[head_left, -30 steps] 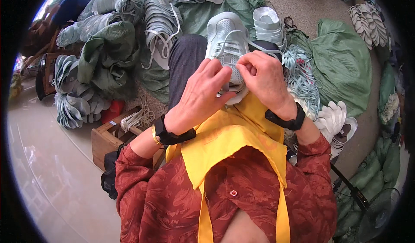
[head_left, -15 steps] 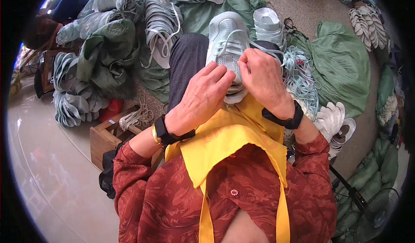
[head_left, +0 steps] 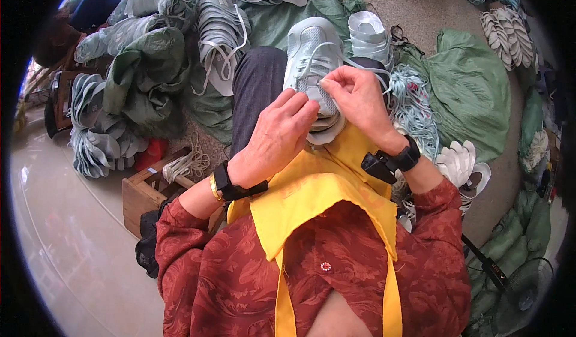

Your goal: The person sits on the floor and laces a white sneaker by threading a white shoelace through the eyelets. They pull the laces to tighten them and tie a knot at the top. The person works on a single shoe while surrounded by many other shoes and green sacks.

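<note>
A pale grey-green shoe upper [head_left: 312,36] with a mesh toe lies on my lap between my knees, its toe pointing away from me. More uppers [head_left: 326,134] seem to be stacked beneath it. A pale shoelace [head_left: 321,50] runs across its upper eyelets and loops out to the right. My left hand [head_left: 279,123] is closed at the left eyelet edge of the upper, its fingertips partly hidden. Over the tongue opening, the thumb and forefinger of my right hand [head_left: 360,102] pinch together at the lace near the right eyelet row.
Nested uppers [head_left: 221,34] lie beyond my left knee, others [head_left: 367,34] beyond my right. A bundle of pale laces [head_left: 414,100] hangs beside my right leg. Green sacks [head_left: 471,91] spread on the floor. A wooden stool [head_left: 141,196] stands at left, a fan [head_left: 528,295] at lower right.
My right hand has gone from a curled fist to an extended pinch, its fingertips moving left over the upper and its wrist turning. My left hand has shifted slightly left and nearer me.
</note>
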